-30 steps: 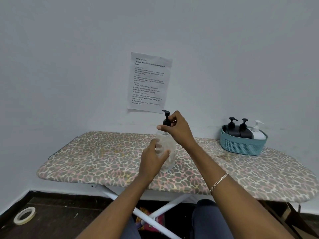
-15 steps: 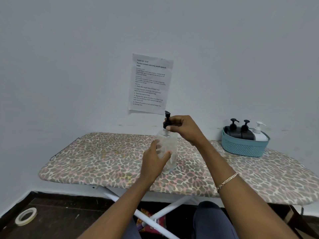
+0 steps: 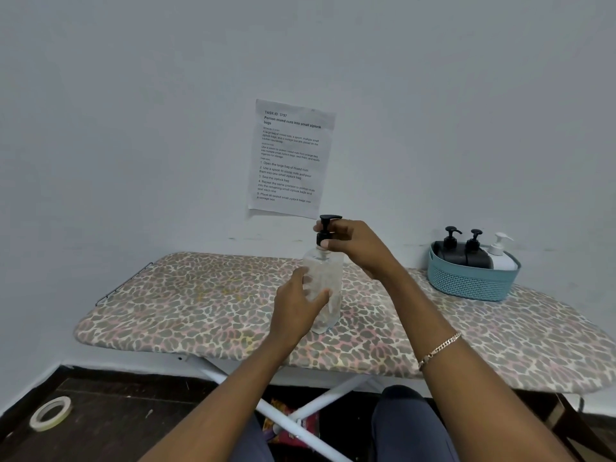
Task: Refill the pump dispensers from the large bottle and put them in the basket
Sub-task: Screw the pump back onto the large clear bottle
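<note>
A clear pump dispenser [image 3: 328,278] stands upright on the leopard-print ironing board [image 3: 200,305], near its middle. My left hand [image 3: 298,303] wraps around the clear body from the left. My right hand [image 3: 355,243] pinches the black pump top [image 3: 326,230] at the collar. A teal basket [image 3: 466,283] sits at the board's back right, holding two black pump dispensers [image 3: 461,253] and a white one [image 3: 501,256]. No large bottle is in view.
A printed paper sheet [image 3: 290,158] is stuck to the wall behind the board. A roll of tape [image 3: 50,413] lies on the dark floor at lower left. White board legs [image 3: 300,411] cross below, with a colourful packet [image 3: 286,428] under them.
My right hand has turned on the pump collar, and the nozzle now points right instead of toward me. The view has shifted slightly; the bottle stays put in my left hand.
</note>
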